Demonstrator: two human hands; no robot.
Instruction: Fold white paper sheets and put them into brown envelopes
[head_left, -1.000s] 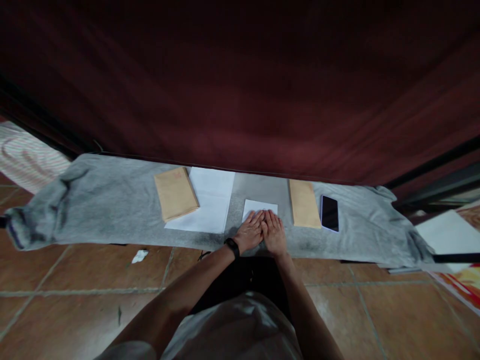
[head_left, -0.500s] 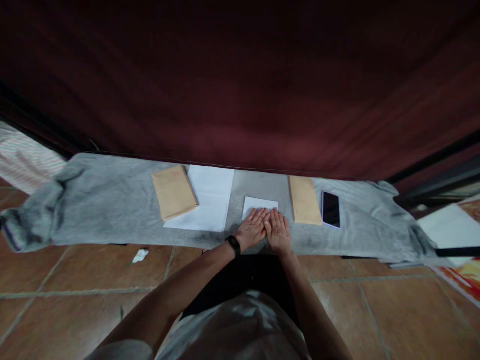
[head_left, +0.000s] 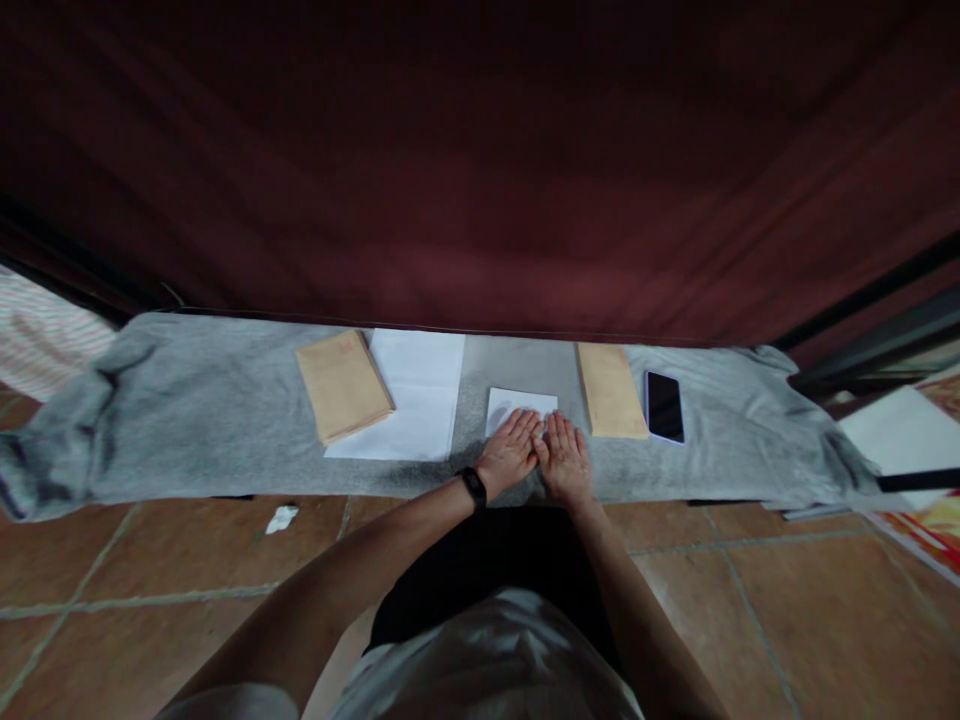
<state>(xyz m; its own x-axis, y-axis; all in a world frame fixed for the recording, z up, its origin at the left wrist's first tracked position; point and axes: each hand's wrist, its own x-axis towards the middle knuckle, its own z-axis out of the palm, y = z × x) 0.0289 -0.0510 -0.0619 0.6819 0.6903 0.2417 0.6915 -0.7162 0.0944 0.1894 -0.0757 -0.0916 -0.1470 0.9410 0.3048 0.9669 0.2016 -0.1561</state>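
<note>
A small piece of folded white paper [head_left: 504,403] lies on the grey cloth in front of me. My left hand [head_left: 510,449], with a dark band on its wrist, rests flat over the paper's near part, fingers stretched forward. Close beside it, my right hand [head_left: 564,458] lies palm down with straight fingers at the paper's right corner. The paper's near edge is hidden under the hands. To the left, brown envelopes [head_left: 345,388] lie in a stack partly over larger white sheets [head_left: 420,395]. Another brown envelope [head_left: 613,392] lies right of my right hand.
A phone [head_left: 664,407] with a pale purple edge lies right of the single envelope. Grey cloth [head_left: 217,410] covers the long narrow surface. Behind it hangs a dark red curtain [head_left: 480,220]. A white scrap [head_left: 281,518] is on the tiled floor.
Both hands have slid slightly back toward me and a little right, showing more of the white paper. The view has shifted slightly.
</note>
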